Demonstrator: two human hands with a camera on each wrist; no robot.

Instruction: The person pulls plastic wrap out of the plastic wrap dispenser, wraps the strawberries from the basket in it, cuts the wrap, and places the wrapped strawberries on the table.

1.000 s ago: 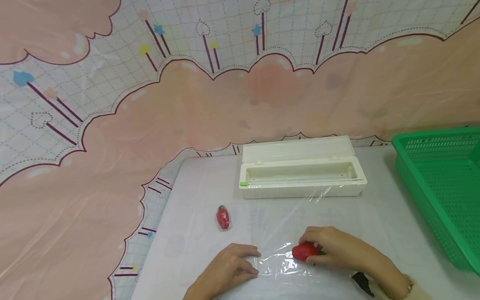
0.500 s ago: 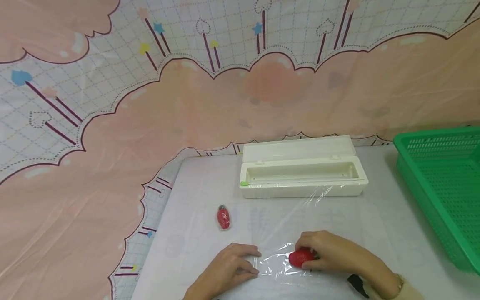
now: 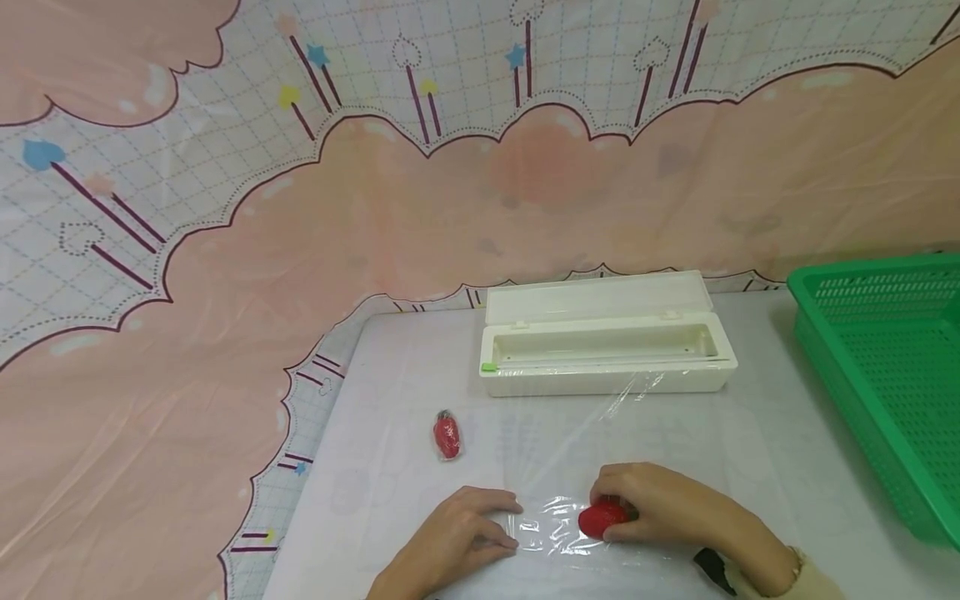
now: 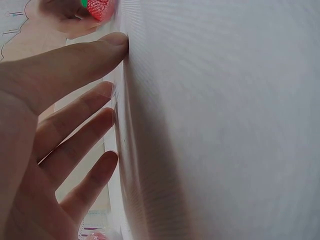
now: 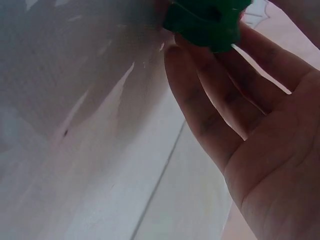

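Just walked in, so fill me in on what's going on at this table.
A person's right hand holds a red strawberry over clear film spread on the white table, while the left hand rests its fingertips at the film's left edge. That strawberry isn't wrapped yet; another, the wrapped strawberry, lies farther back to the left. Behind stands a white box, lid open, with a green basket off to the right.
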